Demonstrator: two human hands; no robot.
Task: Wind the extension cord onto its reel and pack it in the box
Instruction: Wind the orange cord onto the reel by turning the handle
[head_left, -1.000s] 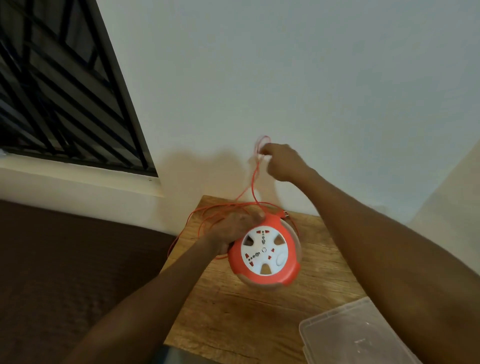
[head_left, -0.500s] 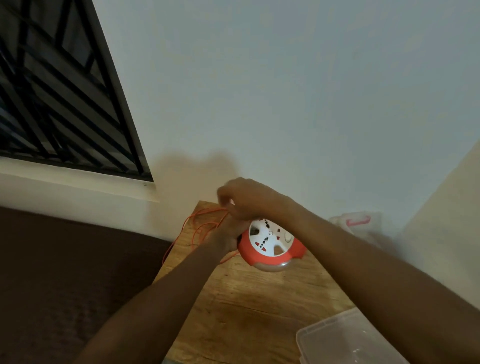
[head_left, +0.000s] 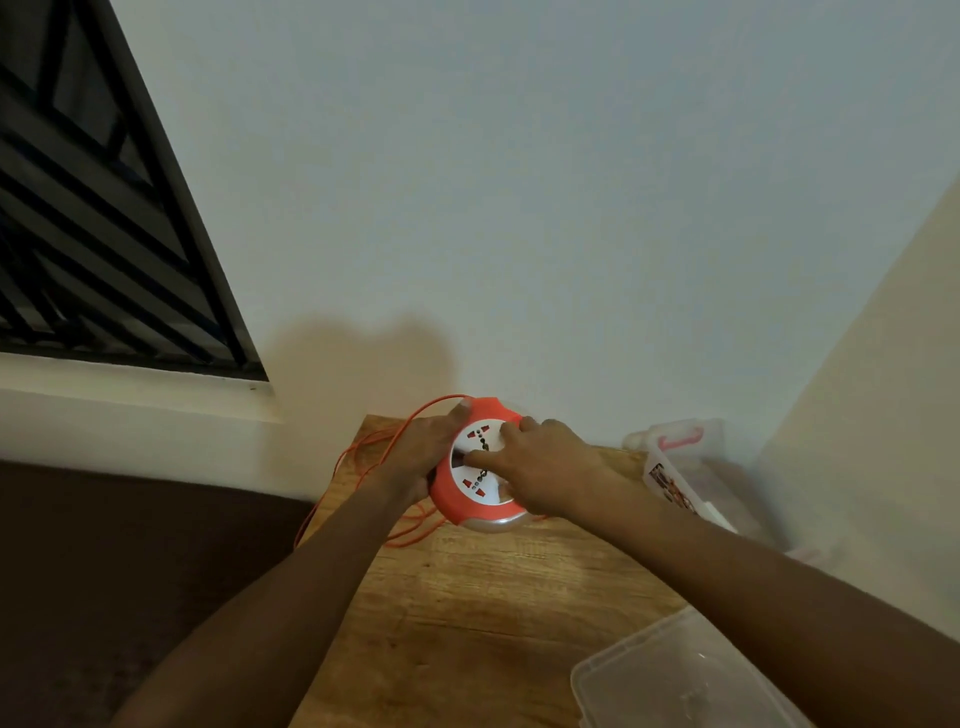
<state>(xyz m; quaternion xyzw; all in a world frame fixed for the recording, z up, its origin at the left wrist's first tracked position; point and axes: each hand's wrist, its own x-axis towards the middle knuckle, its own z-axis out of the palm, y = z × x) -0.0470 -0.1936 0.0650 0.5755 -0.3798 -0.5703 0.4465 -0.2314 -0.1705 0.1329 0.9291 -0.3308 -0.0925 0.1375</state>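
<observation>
I see a grainy matt wood counter (head_left: 467, 597), the reel (head_left: 457, 506) in smooth orange-and-white plastic, a clear glossy plastic lid (head_left: 670, 675) at my 4 o'clock, a translucent plastic box (head_left: 691, 462) at 2.

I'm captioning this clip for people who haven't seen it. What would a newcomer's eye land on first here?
First, the round orange extension cord reel with its white socket face, at the far edge of the wooden table. The left hand grips its left rim while the right hand rests on its face. Next, loose loops of thin orange cord trailing off the table's left side, and a clear plastic lid at the near right.
</observation>
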